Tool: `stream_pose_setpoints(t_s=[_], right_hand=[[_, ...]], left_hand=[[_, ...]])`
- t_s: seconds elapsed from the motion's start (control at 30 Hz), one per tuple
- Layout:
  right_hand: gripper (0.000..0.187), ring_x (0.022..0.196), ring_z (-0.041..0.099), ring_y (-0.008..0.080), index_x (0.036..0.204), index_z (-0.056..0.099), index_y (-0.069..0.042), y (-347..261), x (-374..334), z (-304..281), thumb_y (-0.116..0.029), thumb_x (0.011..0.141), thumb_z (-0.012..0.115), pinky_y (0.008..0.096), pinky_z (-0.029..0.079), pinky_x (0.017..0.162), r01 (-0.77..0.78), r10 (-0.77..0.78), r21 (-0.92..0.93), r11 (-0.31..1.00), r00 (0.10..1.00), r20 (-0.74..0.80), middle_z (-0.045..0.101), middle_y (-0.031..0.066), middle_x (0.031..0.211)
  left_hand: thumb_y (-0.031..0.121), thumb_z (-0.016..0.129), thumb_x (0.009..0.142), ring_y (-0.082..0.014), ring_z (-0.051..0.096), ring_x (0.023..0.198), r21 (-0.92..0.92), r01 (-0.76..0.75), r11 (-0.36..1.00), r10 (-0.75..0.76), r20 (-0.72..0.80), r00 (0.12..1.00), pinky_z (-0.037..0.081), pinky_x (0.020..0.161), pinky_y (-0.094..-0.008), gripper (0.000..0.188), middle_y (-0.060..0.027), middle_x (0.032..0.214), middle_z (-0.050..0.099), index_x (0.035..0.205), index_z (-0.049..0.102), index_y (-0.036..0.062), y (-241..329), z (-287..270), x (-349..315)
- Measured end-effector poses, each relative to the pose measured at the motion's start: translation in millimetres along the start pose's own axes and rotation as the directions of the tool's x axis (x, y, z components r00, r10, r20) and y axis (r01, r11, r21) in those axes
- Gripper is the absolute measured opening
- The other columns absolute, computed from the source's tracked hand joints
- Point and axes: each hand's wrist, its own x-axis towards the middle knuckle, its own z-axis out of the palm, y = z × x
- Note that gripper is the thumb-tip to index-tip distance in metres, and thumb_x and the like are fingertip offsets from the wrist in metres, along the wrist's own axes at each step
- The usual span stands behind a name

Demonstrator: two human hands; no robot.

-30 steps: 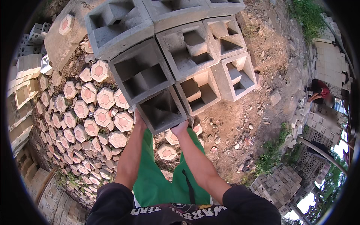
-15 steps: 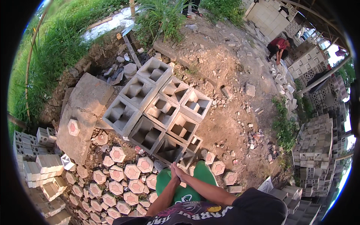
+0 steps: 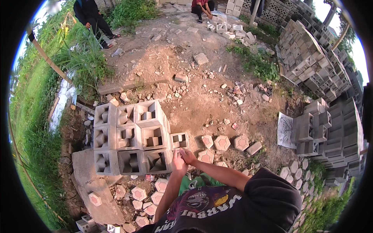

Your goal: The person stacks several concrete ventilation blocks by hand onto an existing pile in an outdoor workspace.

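My left hand (image 3: 178,163) and my right hand (image 3: 189,157) are brought together in front of my body, fingers curled against each other. Nothing shows between them. Just beyond them stands a small hollow concrete block (image 3: 180,134), right of a larger group of square concrete blocks. The hands are nearest to this small block and the group's right front block (image 3: 158,169); whether they touch either is unclear. Inner shapes divide the hollows of the grouped blocks, such as the middle one (image 3: 129,148).
Hexagonal pavers (image 3: 222,143) lie around me. A broken concrete slab (image 3: 87,165) is at left. Stacked blocks (image 3: 307,126) and a wall of blocks (image 3: 311,58) stand at right. One person (image 3: 93,17) stands far left; another (image 3: 201,7) crouches beside rubble.
The view has swung to the right, so the block group appears further left and squarer. My hands, flat palm to palm before, now have curled fingers. The standing person shows more fully.
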Motion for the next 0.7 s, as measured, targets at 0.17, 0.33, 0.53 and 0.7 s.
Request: stream_pose_setpoints(t_s=[0.17,0.33,0.53,0.7], right_hand=[[0.050,0.070,0.065,0.0211,0.111,0.054,-0.002,33.0,-83.0,-97.9,-0.046,0.094,0.039,0.0359,0.054,0.065,-0.292,0.334,0.517,0.804,0.943,0.014,0.065,0.0153,0.092],[0.042,0.069,0.064,0.0186,0.101,0.061,0.001,75.9,-181.2,-185.8,-0.037,0.093,0.047,0.0322,0.052,0.066,-0.302,0.311,0.073,0.950,0.926,-0.213,0.066,0.0125,0.089],[0.030,0.057,0.058,0.0123,0.084,0.065,-0.001,84.5,-273.3,-265.7,-0.029,0.090,0.056,0.0278,0.048,0.055,-0.251,0.486,0.563,0.788,0.815,-0.316,0.061,0.0049,0.066],[0.048,0.052,0.056,0.0135,0.072,0.065,-0.004,82.2,-282.3,-304.0,-0.047,0.089,0.054,0.0301,0.045,0.053,-0.242,0.598,0.617,0.749,0.648,-0.471,0.056,0.0046,0.055]], left_hand=[[0.040,0.038,0.096,-0.0157,0.058,0.093,-0.430,0.568,0.702,-0.591,0.095,0.801,0.047,0.078,-0.0324,0.046,-0.0061,0.109,0.060,0.127,0.047,0.0068,48.3,116.9,6.8],[0.029,0.052,0.093,-0.0103,0.055,0.046,0.238,0.518,0.822,-0.562,0.182,0.807,0.041,0.041,-0.0214,0.032,-0.0051,0.072,0.063,0.102,0.061,-0.0010,39.4,184.8,-1.7],[0.039,0.057,0.090,-0.0051,0.037,0.037,0.600,0.341,0.723,-0.539,0.183,0.822,0.025,0.035,-0.0215,0.042,0.0034,0.048,0.042,0.072,0.062,0.0019,86.7,257.6,62.1],[0.045,0.046,0.094,-0.0030,0.026,0.038,0.459,0.385,0.801,-0.512,0.190,0.838,0.017,0.037,-0.0224,0.050,0.0078,0.048,0.031,0.066,0.057,0.0050,80.1,292.8,121.9]])
